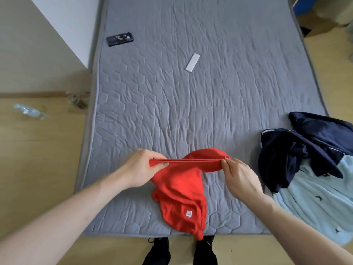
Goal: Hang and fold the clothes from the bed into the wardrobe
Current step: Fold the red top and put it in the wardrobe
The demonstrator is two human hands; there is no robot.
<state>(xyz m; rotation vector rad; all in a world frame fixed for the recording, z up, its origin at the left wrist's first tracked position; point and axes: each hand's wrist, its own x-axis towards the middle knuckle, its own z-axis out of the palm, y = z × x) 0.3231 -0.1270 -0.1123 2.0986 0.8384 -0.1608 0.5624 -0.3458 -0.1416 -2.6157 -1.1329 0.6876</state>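
Note:
A red garment (pixel 181 192) with a small white label hangs over the near edge of the grey quilted bed (pixel 191 104). Its top edge is stretched flat between both hands. My left hand (pixel 141 169) grips the left end of that edge, and my right hand (pixel 238 176) pinches the right end. A heap of clothes lies at the bed's near right corner: a dark navy garment (pixel 298 150) on top of a light blue one (pixel 317 203).
A black phone (pixel 119 39) lies near the bed's far left edge and a white remote (pixel 192 62) sits mid-bed. A plastic bottle (pixel 30 111) lies on the wooden floor at left. A white wall corner (pixel 63 25) stands far left. My black shoes (pixel 181 251) touch the bed's foot.

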